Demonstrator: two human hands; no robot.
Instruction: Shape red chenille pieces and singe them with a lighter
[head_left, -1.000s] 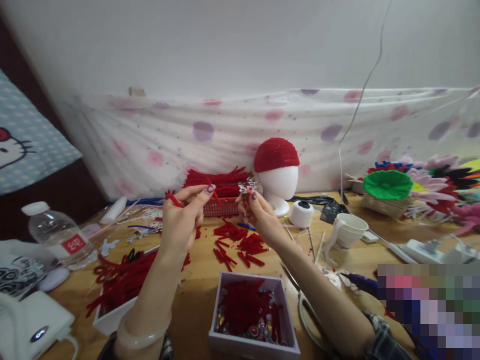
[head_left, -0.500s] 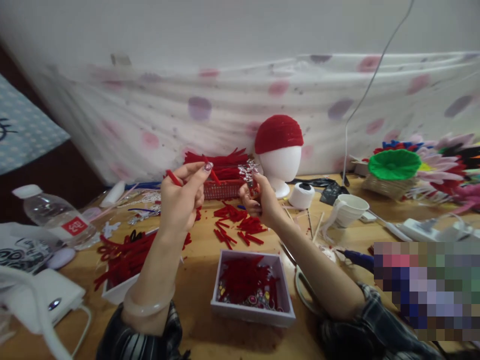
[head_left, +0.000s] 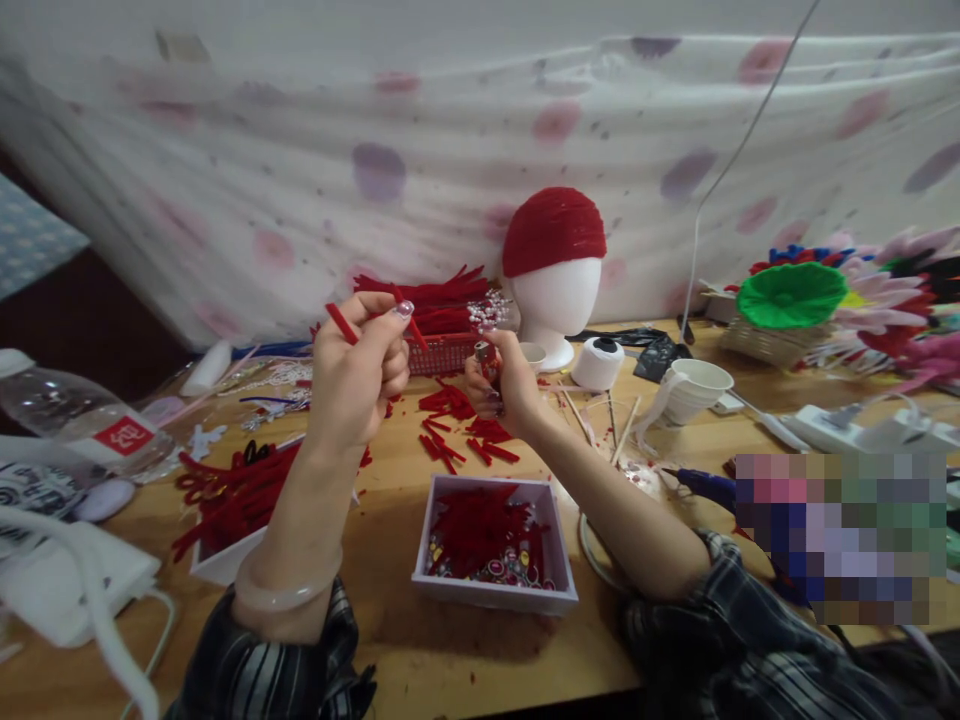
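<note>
My left hand [head_left: 360, 375] is raised, its thumb and fingers pinched on a short red chenille stem [head_left: 414, 325]. A second red piece sticks out at the back of the same hand; whether it is separate or the same stem I cannot tell. My right hand [head_left: 511, 385] is wrapped round a red lighter [head_left: 487, 360] with a metal top, thumb near that top. No flame shows. The lighter is held to the right of the stem, apart from it. Cut red pieces [head_left: 442, 450] lie on the table beyond and below the hands.
A white box [head_left: 495, 592] of red pieces and jewelled beads stands in front. Behind are a red basket [head_left: 450, 355] of long stems and a white foam head [head_left: 555, 295] in red wrapping. A thread spool [head_left: 598, 362], a cup [head_left: 697, 392] and a bottle [head_left: 90, 420] stand around.
The view has tilted down and shifted slightly. My right hand sits lower against the white beads behind, and the lighter's metal top now shows. Both hands keep their hold.
</note>
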